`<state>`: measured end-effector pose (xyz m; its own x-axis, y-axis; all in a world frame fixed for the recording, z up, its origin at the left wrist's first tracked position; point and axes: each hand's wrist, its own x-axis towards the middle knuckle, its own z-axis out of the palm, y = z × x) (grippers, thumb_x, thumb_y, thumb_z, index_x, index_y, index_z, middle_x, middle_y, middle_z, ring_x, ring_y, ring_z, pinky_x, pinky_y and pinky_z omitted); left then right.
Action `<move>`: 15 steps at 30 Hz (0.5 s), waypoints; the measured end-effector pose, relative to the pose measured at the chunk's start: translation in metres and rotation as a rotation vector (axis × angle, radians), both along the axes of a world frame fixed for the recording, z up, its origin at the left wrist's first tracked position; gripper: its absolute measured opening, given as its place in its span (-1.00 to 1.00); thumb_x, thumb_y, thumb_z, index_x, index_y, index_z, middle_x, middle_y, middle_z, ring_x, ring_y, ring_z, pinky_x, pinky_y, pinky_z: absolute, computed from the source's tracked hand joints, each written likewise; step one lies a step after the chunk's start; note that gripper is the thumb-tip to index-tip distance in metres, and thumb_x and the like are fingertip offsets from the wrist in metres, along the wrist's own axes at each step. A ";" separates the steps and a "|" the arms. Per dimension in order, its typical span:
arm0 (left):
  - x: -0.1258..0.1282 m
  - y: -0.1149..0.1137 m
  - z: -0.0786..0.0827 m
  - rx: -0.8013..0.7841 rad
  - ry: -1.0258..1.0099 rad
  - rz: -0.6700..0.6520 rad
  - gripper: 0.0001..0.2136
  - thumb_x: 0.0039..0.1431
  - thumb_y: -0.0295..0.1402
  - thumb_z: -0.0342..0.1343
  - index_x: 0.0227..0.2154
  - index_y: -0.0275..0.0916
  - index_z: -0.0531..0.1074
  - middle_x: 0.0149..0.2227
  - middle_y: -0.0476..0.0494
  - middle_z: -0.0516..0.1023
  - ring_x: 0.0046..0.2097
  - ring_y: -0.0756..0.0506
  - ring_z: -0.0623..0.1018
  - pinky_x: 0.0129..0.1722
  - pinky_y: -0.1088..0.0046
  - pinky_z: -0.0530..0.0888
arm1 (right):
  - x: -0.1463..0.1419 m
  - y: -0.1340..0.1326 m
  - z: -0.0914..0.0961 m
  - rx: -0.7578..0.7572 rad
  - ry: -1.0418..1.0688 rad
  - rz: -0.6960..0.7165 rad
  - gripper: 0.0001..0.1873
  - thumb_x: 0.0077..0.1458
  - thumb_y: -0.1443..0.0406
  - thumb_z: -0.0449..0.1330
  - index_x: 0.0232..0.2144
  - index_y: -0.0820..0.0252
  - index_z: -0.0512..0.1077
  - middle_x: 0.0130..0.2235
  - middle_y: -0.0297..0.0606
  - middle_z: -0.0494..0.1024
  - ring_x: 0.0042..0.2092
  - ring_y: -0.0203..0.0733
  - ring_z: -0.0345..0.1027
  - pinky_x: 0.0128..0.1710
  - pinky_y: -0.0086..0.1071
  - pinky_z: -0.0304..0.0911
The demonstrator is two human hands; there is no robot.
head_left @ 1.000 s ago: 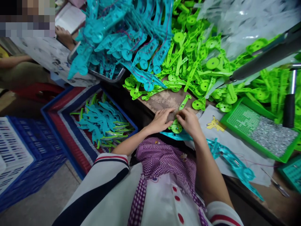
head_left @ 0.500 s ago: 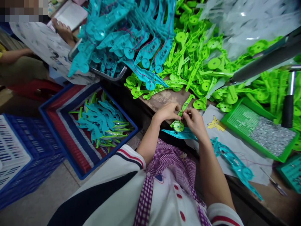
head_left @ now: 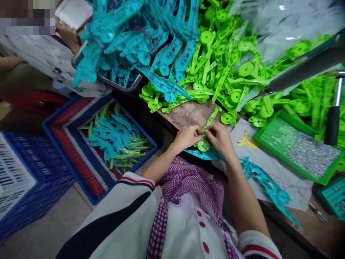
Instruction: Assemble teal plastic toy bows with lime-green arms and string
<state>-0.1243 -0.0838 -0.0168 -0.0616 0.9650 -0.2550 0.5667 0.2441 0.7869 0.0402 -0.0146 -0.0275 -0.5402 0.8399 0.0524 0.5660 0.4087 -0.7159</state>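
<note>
A bright green plastic piece (head_left: 212,118), with a long arm and a round disc, lies at the table's front edge between my hands. My left hand (head_left: 188,137) is closed in a pinch just left of its middle; what the fingertips hold is too small to make out. From the other side my right hand (head_left: 219,139) pinches the piece between thumb and fingers, hiding part of it. Below the disc rests a turquoise plastic shell (head_left: 203,154), partly under my right wrist. Another turquoise shell (head_left: 272,187) with thin red wire lies right of my forearm.
Heaped green pieces (head_left: 226,68) and stacked turquoise shells (head_left: 159,39) cover the table's back. A green tray (head_left: 327,176) holds small silvery parts. A dark tool (head_left: 304,64) juts in from the right, near a black-handled hammer (head_left: 332,126). A blue crate (head_left: 94,201) stands left; a co-worker's hand (head_left: 67,34) shows behind.
My left hand has drawn slightly left and down, its fingers now more tightly pinched. My right hand has shifted slightly left, still at the green piece. The whole view has moved a little.
</note>
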 end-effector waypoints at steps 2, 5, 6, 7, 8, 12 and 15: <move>0.002 0.000 0.001 -0.016 0.035 0.015 -0.93 0.16 -0.32 0.22 -0.31 -0.16 0.57 -0.41 -0.02 0.62 -0.34 -0.08 0.57 -0.27 0.40 0.42 | -0.002 0.001 0.002 -0.036 -0.043 -0.012 -0.87 0.09 0.22 0.17 -0.39 0.16 0.44 -0.35 -0.19 0.50 -0.29 -0.10 0.37 -0.22 -0.23 0.25; 0.006 -0.002 0.004 -0.039 0.113 0.053 -0.90 0.19 -0.32 0.18 -0.31 -0.15 0.59 -0.38 -0.05 0.64 -0.29 -0.10 0.59 -0.26 0.41 0.42 | -0.005 0.002 0.003 -0.089 -0.106 -0.008 -0.90 0.05 0.24 0.18 -0.39 0.15 0.42 -0.36 -0.19 0.50 -0.30 -0.10 0.36 -0.23 -0.23 0.23; 0.007 -0.003 0.005 -0.045 0.132 0.063 -0.89 0.20 -0.31 0.17 -0.31 -0.15 0.59 -0.37 -0.06 0.65 -0.27 -0.10 0.59 -0.26 0.42 0.42 | -0.005 0.003 0.003 -0.113 -0.110 -0.013 -0.90 0.04 0.25 0.18 -0.38 0.14 0.41 -0.35 -0.20 0.50 -0.30 -0.10 0.37 -0.24 -0.23 0.23; 0.008 -0.004 0.006 -0.048 0.144 0.070 -0.88 0.21 -0.30 0.16 -0.31 -0.15 0.60 -0.36 -0.07 0.65 -0.27 -0.11 0.60 -0.26 0.42 0.42 | -0.006 0.004 0.003 -0.144 -0.105 -0.027 -0.90 0.03 0.25 0.19 -0.36 0.14 0.39 -0.35 -0.21 0.49 -0.31 -0.10 0.37 -0.25 -0.23 0.23; 0.009 -0.005 0.006 -0.049 0.151 0.075 -0.87 0.22 -0.30 0.16 -0.31 -0.15 0.60 -0.35 -0.08 0.65 -0.26 -0.12 0.60 -0.26 0.41 0.42 | -0.006 0.006 0.002 -0.182 -0.093 -0.051 -0.86 0.01 0.25 0.21 -0.34 0.13 0.36 -0.36 -0.23 0.49 -0.32 -0.11 0.37 -0.27 -0.24 0.23; 0.011 -0.006 0.006 -0.042 0.159 0.072 -0.87 0.23 -0.30 0.16 -0.31 -0.16 0.59 -0.35 -0.11 0.65 -0.25 -0.14 0.60 -0.27 0.40 0.41 | -0.007 0.018 0.001 -0.417 -0.057 -0.083 -0.72 -0.07 0.25 0.28 -0.35 0.07 0.24 -0.46 -0.37 0.42 -0.44 -0.16 0.35 -0.41 -0.30 0.19; 0.012 -0.006 0.005 -0.042 0.164 0.076 -0.88 0.22 -0.31 0.16 -0.31 -0.16 0.58 -0.34 -0.11 0.65 -0.25 -0.15 0.60 -0.28 0.40 0.39 | -0.011 0.026 0.003 -0.580 -0.063 -0.030 -0.72 -0.06 0.27 0.29 -0.43 0.06 0.20 -0.54 -0.44 0.35 -0.52 -0.20 0.33 -0.48 -0.33 0.16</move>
<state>-0.1128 -0.0900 -0.0117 -0.1777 0.9448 -0.2753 0.6651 0.3215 0.6740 0.0288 0.0114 -0.0243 -0.5029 0.7366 -0.4523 0.6200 -0.0572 -0.7825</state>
